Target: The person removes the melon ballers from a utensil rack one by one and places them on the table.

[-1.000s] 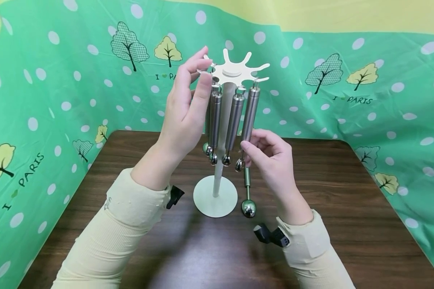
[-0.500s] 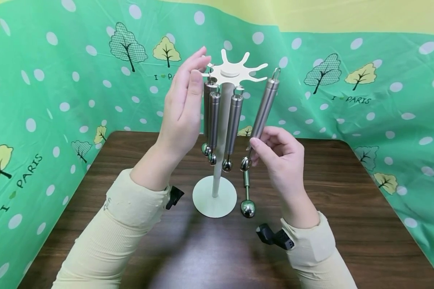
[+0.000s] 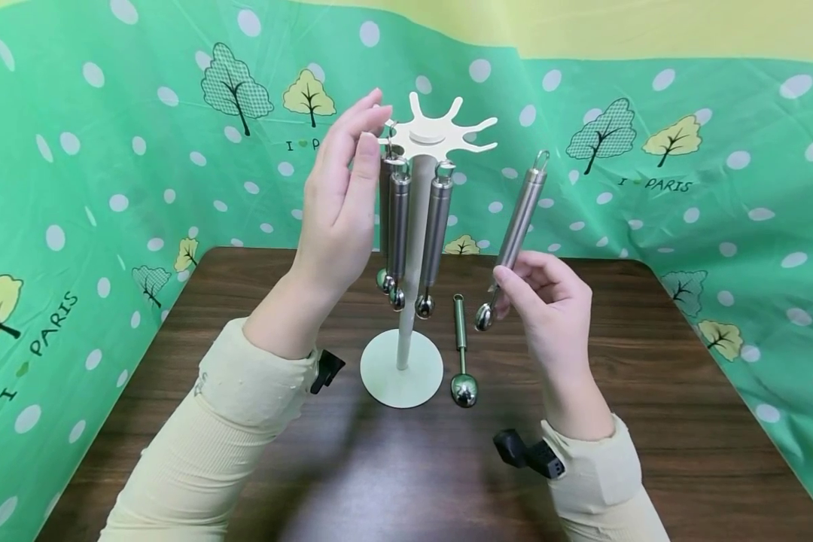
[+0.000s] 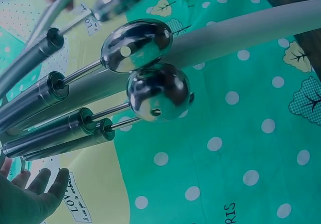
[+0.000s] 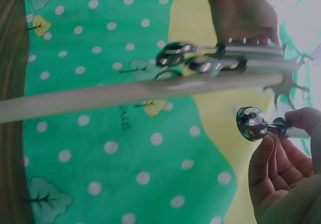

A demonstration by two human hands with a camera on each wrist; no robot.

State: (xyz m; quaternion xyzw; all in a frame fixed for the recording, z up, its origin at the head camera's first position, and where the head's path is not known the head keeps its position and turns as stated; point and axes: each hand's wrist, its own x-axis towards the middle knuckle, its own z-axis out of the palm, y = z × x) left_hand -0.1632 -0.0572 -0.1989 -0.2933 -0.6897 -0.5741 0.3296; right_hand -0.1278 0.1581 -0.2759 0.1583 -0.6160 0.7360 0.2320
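Note:
A white stand (image 3: pixel 415 263) with a star-shaped hook top rises from a round base. Several steel melon ballers hang from its left and front arms, one of them a front melon baller (image 3: pixel 436 226). My left hand (image 3: pixel 342 203) is raised at the left arms of the hook top, fingers extended; whether they touch it is unclear. My right hand (image 3: pixel 549 301) pinches another melon baller (image 3: pixel 520 218) near its neck, tilted, loop up and bowl down, apart from the stand. In the right wrist view the held bowl (image 5: pixel 252 123) shows beyond the fingertips.
A melon baller (image 3: pixel 462 361) lies on the dark wooden table (image 3: pixel 379 482), just right of the stand's base (image 3: pixel 402 384). A green dotted cloth (image 3: pixel 515 90) hangs behind and along both sides of the table.
My right hand has drawn the melon baller off the right arm of the hook top and carried it rightward, tilting it. The left hand has stayed nearly still.

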